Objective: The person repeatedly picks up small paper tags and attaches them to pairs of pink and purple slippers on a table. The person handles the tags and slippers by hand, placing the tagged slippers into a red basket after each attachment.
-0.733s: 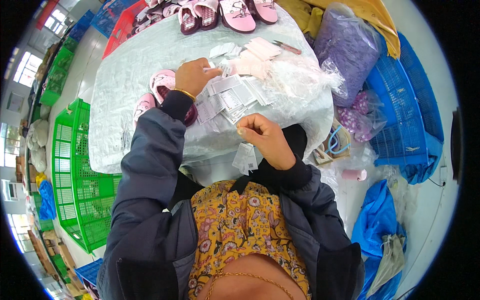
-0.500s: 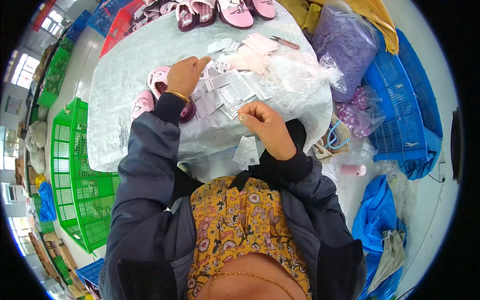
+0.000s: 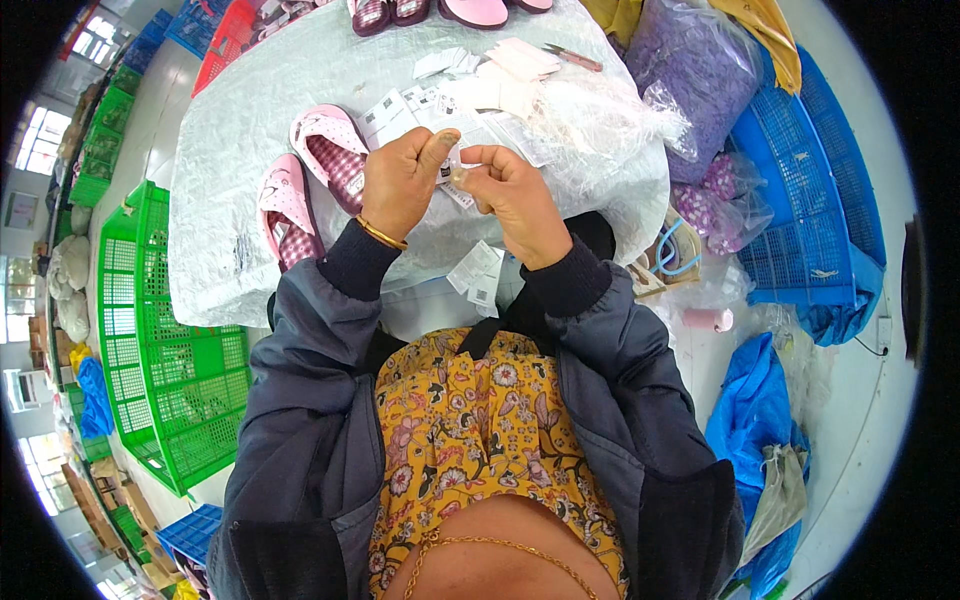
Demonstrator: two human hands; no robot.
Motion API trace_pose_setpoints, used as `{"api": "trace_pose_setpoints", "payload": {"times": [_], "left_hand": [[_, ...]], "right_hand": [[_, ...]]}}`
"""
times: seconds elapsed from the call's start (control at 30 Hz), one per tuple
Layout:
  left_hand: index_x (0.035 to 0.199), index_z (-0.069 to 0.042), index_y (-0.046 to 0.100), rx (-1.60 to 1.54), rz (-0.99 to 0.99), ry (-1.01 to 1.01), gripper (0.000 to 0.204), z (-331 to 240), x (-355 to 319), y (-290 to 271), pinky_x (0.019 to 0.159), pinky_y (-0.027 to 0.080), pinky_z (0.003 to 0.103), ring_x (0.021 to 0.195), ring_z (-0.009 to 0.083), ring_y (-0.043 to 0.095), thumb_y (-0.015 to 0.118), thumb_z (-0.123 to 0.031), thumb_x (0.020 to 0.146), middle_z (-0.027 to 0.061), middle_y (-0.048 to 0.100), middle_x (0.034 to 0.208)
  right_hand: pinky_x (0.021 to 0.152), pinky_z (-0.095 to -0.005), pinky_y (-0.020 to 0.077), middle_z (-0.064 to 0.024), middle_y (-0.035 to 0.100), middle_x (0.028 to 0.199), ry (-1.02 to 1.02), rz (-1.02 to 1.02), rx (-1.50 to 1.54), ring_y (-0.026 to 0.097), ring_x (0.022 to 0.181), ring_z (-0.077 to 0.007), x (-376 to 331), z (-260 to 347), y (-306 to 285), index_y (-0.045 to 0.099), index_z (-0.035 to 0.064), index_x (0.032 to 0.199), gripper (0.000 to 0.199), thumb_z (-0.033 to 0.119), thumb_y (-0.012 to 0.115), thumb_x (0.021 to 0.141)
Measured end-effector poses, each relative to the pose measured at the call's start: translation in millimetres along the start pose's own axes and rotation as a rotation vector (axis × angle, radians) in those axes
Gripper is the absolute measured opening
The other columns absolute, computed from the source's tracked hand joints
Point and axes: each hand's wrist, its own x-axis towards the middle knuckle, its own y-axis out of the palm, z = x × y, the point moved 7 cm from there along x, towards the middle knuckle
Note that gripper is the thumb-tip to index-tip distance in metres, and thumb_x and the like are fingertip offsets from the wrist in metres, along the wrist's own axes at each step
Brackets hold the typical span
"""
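Note:
My left hand (image 3: 400, 185) and my right hand (image 3: 512, 205) meet over the table, thumbs and forefingers pinched. Between their fingertips is a small white label (image 3: 446, 172) with a dark mark, partly hidden by the fingers. Just left of my left hand lies a pair of pink slippers with checked lining: one slipper (image 3: 328, 130) nearer the hand, the other slipper (image 3: 284, 195) farther left. Printed white labels (image 3: 390, 112) are spread beyond and beneath my hands. A couple of white tags (image 3: 476, 270) are below my right hand, near the table's front edge.
More pink slippers (image 3: 472, 10) stand at the table's far edge. Pale paper slips (image 3: 520, 60), cutters (image 3: 574, 57) and clear plastic (image 3: 600, 130) lie at the right. A green crate (image 3: 150, 330) stands left, a blue crate (image 3: 800, 190) right, beside a purple-filled bag (image 3: 695, 75).
My right hand has moved up and inward to meet my left, which has come slightly right and nearer. A small label now shows between them, and the slipper pair is less covered.

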Motion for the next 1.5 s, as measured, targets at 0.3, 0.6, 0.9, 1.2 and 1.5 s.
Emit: {"api": "trace_pose_setpoints", "payload": {"times": [0.3, 0.6, 0.9, 1.2, 1.5], "left_hand": [[0.083, -0.001, 0.067, 0.062, 0.031, 0.209, 0.025, -5.6, -9.4, 1.9, 0.051, 0.041, 0.032, 0.053, 0.0153, 0.047, 0.067, -0.024, 0.093, 0.0119, 0.053, 0.062], [0.098, -0.004, 0.067, -0.52, 0.556, -0.441, 0.025, 37.0, -37.7, 5.8, 0.066, 0.042, 0.023, 0.073, 0.0067, 0.052, 0.056, -0.026, 0.097, -0.0033, 0.059, 0.081], [0.095, -0.001, 0.062, -0.374, 0.572, -0.214, 0.013, 14.7, -57.5, -6.4, 0.067, 0.042, 0.023, 0.076, 0.0046, 0.048, 0.061, -0.013, 0.092, -0.0029, 0.056, 0.081], [0.09, 0.0, 0.062, -0.209, 0.298, -0.062, 0.009, -1.5, -68.9, -53.2, 0.062, 0.042, 0.027, 0.07, 0.0088, 0.049, 0.063, -0.009, 0.089, 0.003, 0.056, 0.078], [0.101, -0.006, 0.067, 0.441, 0.104, 0.324, 0.026, 21.0, -66.8, -146.0, 0.091, 0.046, 0.04, 0.106, 0.0309, 0.057, 0.069, -0.007, 0.076, 0.012, 0.062, 0.112]], "right_hand": [[0.061, -0.0194, 0.0374, 0.0014, 0.061, 0.085, 0.027, 0.004, 0.055, 0.05, 0.071, -0.0041, -2.0, -6.5, -4.2, 0.063, 0.0006, 0.103, 0.02, 0.01, 0.07, 0.087], [0.067, -0.0204, 0.0447, 0.0011, 0.063, 0.084, -0.054, 0.122, -0.318, 0.054, 0.074, -0.0042, -19.4, 1.4, -0.7, 0.064, -0.0009, 0.094, 0.011, 0.006, 0.069, 0.087], [0.066, -0.0217, 0.046, 0.0008, 0.065, 0.084, 0.037, 0.245, -0.508, 0.055, 0.073, -0.0047, -39.2, -4.2, 13.5, 0.066, -0.0005, 0.097, 0.016, 0.011, 0.071, 0.088], [0.064, -0.0219, 0.0439, 0.0023, 0.062, 0.085, 0.111, 0.266, -0.358, 0.052, 0.071, -0.0053, -38.0, -7.6, 45.4, 0.065, -0.0006, 0.103, 0.02, 0.016, 0.068, 0.091], [0.067, -0.0225, 0.0436, 0.0025, 0.059, 0.084, -0.014, 0.365, -0.594, 0.051, 0.075, -0.0054, -14.8, -15.9, 89.5, 0.062, 0.0012, 0.097, 0.015, 0.015, 0.064, 0.093]]}}
